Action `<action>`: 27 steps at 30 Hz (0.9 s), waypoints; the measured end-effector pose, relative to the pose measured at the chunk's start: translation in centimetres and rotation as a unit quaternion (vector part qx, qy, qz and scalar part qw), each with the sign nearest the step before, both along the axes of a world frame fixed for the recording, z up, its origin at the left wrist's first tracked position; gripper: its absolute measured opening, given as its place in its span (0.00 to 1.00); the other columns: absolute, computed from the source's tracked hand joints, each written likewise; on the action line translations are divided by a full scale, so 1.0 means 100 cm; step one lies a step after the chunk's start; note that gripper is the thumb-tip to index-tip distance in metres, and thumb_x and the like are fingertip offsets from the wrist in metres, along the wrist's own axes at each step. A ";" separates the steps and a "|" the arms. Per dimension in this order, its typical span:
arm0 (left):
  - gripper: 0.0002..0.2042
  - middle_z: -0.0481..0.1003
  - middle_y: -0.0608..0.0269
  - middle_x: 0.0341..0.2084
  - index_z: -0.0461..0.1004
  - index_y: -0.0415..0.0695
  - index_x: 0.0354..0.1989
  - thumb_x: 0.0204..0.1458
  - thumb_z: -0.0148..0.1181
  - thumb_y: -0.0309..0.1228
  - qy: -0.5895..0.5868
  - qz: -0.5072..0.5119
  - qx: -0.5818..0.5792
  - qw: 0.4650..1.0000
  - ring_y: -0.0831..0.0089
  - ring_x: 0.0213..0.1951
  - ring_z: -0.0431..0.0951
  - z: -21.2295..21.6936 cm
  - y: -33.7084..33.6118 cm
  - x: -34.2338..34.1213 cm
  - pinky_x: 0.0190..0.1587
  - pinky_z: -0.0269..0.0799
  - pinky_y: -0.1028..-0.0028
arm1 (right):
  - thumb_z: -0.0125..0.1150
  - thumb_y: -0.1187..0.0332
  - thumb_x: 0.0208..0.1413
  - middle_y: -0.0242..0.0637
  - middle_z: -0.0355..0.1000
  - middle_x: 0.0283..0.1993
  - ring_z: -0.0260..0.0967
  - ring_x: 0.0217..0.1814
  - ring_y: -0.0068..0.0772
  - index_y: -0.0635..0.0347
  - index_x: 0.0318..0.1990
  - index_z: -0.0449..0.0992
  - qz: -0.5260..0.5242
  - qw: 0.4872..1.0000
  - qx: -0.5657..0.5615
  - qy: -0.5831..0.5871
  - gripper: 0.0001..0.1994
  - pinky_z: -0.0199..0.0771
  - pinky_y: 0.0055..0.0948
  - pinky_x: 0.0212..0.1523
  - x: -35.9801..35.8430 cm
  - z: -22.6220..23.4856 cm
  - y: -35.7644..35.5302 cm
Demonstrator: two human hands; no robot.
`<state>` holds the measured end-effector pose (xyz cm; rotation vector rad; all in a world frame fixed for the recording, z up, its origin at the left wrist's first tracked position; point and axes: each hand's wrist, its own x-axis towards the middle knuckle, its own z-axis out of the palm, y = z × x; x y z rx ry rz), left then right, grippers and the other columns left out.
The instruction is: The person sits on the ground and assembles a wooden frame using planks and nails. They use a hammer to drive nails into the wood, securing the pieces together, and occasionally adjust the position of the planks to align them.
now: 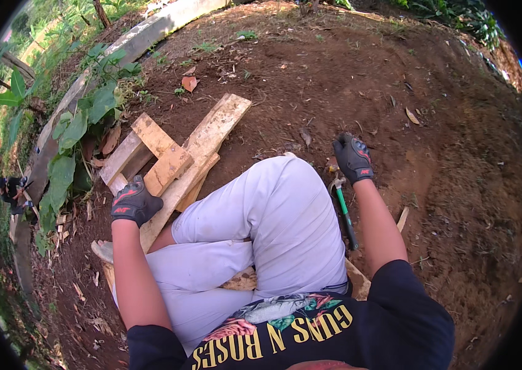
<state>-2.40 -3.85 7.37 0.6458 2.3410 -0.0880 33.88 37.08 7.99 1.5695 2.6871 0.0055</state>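
Observation:
My left hand (136, 200), in a black work glove with red marks, is closed at the near end of a structure of rough wooden boards (171, 168) by my left knee. Its fingers curl against the short board there, and their tips are partly hidden. A long plank (214, 126) runs diagonally beside it, with crossing pieces joined on. Out to the right, my right hand (353, 157), gloved alike, is curled low over the soil; what it holds, if anything, is hidden. Just below it lies a hammer (344, 213) with a green and black handle, beside my right thigh.
I sit low with legs bent, on or beside more wood (357, 280). Brown bare soil (446, 154) spreads ahead and right, with dry leaves and wood scraps. Leafy plants (88, 117) and a concrete edge (143, 40) border the left. Another person (11, 192) is at the far left.

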 end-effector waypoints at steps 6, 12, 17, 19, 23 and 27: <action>0.34 0.82 0.37 0.54 0.72 0.37 0.63 0.49 0.67 0.44 -0.001 -0.009 0.021 1.000 0.43 0.57 0.83 0.000 0.000 0.000 0.61 0.79 0.53 | 0.61 0.56 0.64 0.54 0.83 0.50 0.82 0.56 0.59 0.56 0.45 0.88 -0.056 0.998 0.007 -0.023 0.16 0.81 0.53 0.55 -0.015 -0.050 0.109; 0.39 0.82 0.36 0.54 0.69 0.38 0.68 0.47 0.69 0.45 0.000 0.005 -0.006 1.000 0.41 0.56 0.83 -0.011 0.001 -0.003 0.59 0.79 0.52 | 0.63 0.41 0.63 0.49 0.87 0.48 0.85 0.52 0.52 0.57 0.50 0.90 -0.138 0.982 -0.093 0.087 0.27 0.80 0.49 0.58 -0.029 -0.059 0.136; 0.33 0.82 0.35 0.49 0.71 0.37 0.62 0.49 0.67 0.44 0.030 -0.003 0.012 0.999 0.39 0.54 0.84 -0.013 -0.001 0.002 0.56 0.81 0.50 | 0.60 0.44 0.67 0.49 0.85 0.35 0.85 0.45 0.54 0.61 0.41 0.89 -0.224 0.923 -0.104 0.295 0.26 0.80 0.47 0.52 -0.005 -0.061 0.175; 0.35 0.82 0.35 0.52 0.71 0.37 0.64 0.48 0.68 0.44 0.025 -0.004 -0.005 1.000 0.40 0.55 0.83 -0.013 -0.002 0.000 0.57 0.80 0.50 | 0.60 0.47 0.68 0.50 0.84 0.36 0.84 0.46 0.56 0.62 0.41 0.88 -0.229 0.951 0.000 0.205 0.24 0.80 0.49 0.51 0.007 -0.048 0.176; 0.34 0.82 0.36 0.51 0.72 0.38 0.62 0.48 0.69 0.44 0.035 -0.010 0.007 0.999 0.39 0.54 0.83 -0.011 0.001 0.004 0.56 0.80 0.49 | 0.58 0.56 0.68 0.54 0.82 0.55 0.80 0.57 0.57 0.60 0.55 0.84 -0.216 0.960 0.099 0.149 0.19 0.78 0.53 0.60 0.070 -0.093 0.162; 0.36 0.82 0.35 0.52 0.70 0.39 0.65 0.48 0.69 0.44 0.042 -0.018 -0.008 0.999 0.39 0.55 0.83 -0.014 0.008 0.006 0.56 0.80 0.49 | 0.57 0.59 0.69 0.54 0.79 0.59 0.75 0.64 0.58 0.57 0.59 0.81 -0.222 0.950 0.205 0.078 0.18 0.73 0.52 0.66 0.122 -0.163 0.132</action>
